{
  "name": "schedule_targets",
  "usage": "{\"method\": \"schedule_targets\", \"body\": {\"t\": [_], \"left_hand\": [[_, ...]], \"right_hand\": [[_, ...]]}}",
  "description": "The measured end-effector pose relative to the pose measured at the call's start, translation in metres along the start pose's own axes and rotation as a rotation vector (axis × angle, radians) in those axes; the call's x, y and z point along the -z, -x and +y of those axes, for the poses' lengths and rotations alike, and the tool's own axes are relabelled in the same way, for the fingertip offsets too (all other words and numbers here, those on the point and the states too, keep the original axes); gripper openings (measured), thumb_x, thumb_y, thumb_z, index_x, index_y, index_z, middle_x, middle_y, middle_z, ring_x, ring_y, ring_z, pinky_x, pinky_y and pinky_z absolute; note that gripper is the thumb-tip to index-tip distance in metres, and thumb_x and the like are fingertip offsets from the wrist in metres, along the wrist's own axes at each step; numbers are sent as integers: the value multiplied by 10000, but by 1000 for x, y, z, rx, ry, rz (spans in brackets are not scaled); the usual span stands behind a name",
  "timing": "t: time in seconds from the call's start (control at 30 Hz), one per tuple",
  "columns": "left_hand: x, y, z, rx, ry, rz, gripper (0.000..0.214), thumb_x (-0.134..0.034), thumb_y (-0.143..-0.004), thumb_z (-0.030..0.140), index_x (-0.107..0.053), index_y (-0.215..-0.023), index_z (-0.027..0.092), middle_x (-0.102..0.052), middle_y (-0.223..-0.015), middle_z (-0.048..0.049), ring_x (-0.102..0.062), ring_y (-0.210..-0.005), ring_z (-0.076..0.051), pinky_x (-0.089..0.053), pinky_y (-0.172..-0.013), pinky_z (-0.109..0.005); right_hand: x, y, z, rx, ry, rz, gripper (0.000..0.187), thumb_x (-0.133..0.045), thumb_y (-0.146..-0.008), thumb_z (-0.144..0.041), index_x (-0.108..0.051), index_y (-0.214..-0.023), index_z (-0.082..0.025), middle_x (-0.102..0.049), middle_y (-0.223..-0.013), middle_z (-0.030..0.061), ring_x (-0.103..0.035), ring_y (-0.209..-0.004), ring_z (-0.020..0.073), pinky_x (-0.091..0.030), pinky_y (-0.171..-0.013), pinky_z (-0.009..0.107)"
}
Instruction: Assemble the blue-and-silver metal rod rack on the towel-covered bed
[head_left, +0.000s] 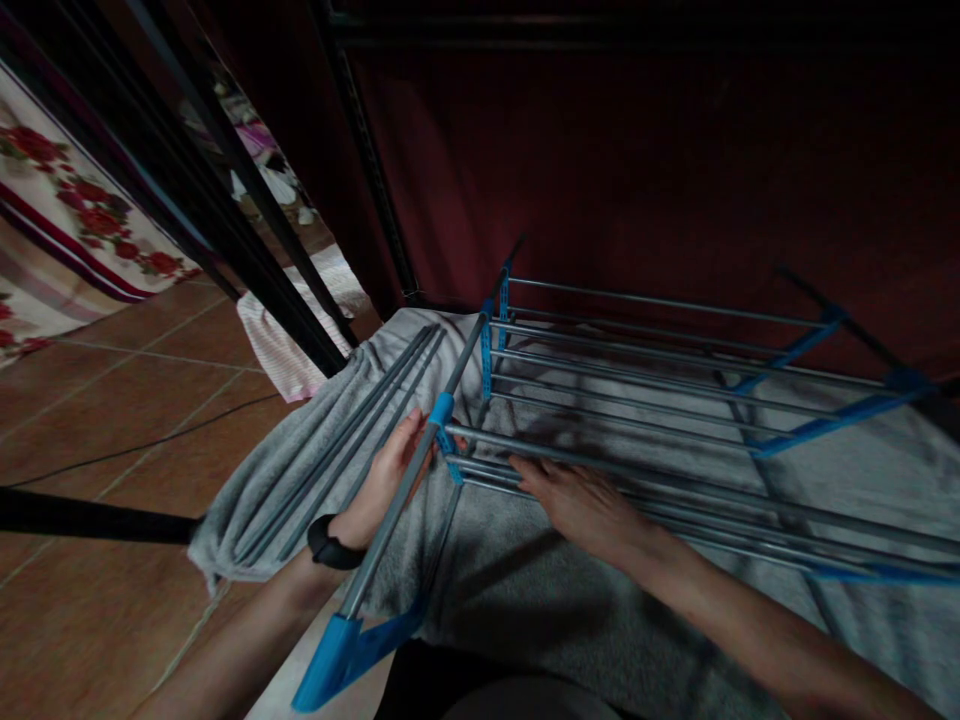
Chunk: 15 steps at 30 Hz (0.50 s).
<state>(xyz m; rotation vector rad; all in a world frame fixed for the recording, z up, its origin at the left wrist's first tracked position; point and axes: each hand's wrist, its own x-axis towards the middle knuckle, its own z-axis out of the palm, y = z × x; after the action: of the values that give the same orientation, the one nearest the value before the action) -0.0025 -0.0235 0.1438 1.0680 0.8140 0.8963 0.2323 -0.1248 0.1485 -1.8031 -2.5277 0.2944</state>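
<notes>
Spanning a plush, rumpled grey blanket [517,560], the rack [675,481] of slim, round grey tubes stood before a dark red panel [637,170]. Left hand [391,465], black band [334,545] at the wrist, was bent beside the slotted blue bracket [448,448] at the rack's near left corner; fingers partly hidden behind a slanting tube [401,499], so grip could not be told. Right hand [581,500] lay back-up, fingers close together at the lower tubes near that bracket; whether they gripped was unclear. Angular blue foot [330,655] capped the slanting tube. Loose straight tubes [340,438] lay lengthwise on the blanket's left.
</notes>
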Motion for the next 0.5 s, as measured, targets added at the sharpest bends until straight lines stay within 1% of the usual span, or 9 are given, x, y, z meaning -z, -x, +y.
{"method": "schedule_targets", "body": {"t": [0.07, 0.1, 0.17, 0.23, 0.3, 0.33, 0.37, 0.43, 0.5], "left_hand": [[2, 2, 7, 49, -23, -15, 478, -489, -953, 650, -694, -939, 219, -744, -891, -58, -670, -952, -269, -522, -836, -381], [2, 2, 11, 58, -54, -26, 460, -518, -943, 643, -697, -952, 220, -743, -905, -60, -670, -950, -267, -522, -849, -380], [0, 2, 18, 60, -132, -54, 377, -602, -912, 582, -696, -905, 217, -738, -915, -61, -666, -928, -259, -518, -868, -372], [-2, 0, 23, 42, -191, -76, 289, -652, -882, 498, -687, -833, 215, -724, -889, -51, -653, -884, -240, -510, -866, -354], [-3, -3, 25, 11, -214, -89, 233, -646, -868, 432, -688, -803, 212, -707, -857, -40, -642, -861, -228, -500, -866, -338], [-3, -4, 25, -2, -219, -95, 213, -636, -865, 405, -694, -804, 210, -701, -846, -38, -641, -859, -226, -496, -868, -334], [-3, -5, 25, -12, -225, -103, 204, -623, -866, 385, -700, -808, 206, -697, -839, -38, -640, -859, -226, -494, -870, -331], [-2, -7, 25, -24, -233, -128, 197, -600, -867, 359, -702, -815, 199, -693, -839, -41, -637, -864, -229, -489, -876, -330], [-3, -6, 28, -32, -247, -142, 177, -597, -860, 347, -690, -824, 201, -681, -840, -36, -625, -877, -229, -480, -892, -328]], "right_hand": [[2, -3, -2, 34, -16, -6, 457, -351, -1035, -95, -518, -1443, -215, -644, -1356, 122, -685, -1131, 243, -538, -918, 347], [3, -5, -2, 59, -37, -8, 492, -342, -1005, -50, -518, -1441, -195, -624, -1384, 133, -669, -1167, 241, -530, -947, 349], [8, -11, -4, 95, -99, -12, 530, -351, -980, -38, -484, -1475, -173, -603, -1409, 150, -646, -1211, 239, -512, -989, 347], [14, -19, -4, 81, -171, -22, 480, -385, -1027, -144, -461, -1500, -174, -623, -1385, 156, -653, -1202, 245, -510, -994, 343], [17, -28, -4, 55, -246, -57, 424, -426, -1065, -293, -495, -1472, -197, -665, -1333, 132, -677, -1159, 247, -525, -970, 335], [17, -33, -4, 62, -286, -76, 418, -432, -1071, -329, -505, -1465, -212, -677, -1324, 112, -686, -1144, 238, -532, -962, 327], [17, -38, -5, 93, -325, -86, 422, -433, -1073, -327, -497, -1477, -222, -674, -1341, 96, -685, -1154, 225, -533, -970, 317], [14, -47, -5, 199, -388, -73, 478, -420, -1060, -228, -437, -1537, -213, -621, -1436, 84, -647, -1238, 195, -510, -1039, 302], [11, -56, -6, 272, -446, -45, 547, -406, -1032, -136, -389, -1578, -170, -517, -1554, 95, -550, -1373, 176, -435, -1151, 301]]}}
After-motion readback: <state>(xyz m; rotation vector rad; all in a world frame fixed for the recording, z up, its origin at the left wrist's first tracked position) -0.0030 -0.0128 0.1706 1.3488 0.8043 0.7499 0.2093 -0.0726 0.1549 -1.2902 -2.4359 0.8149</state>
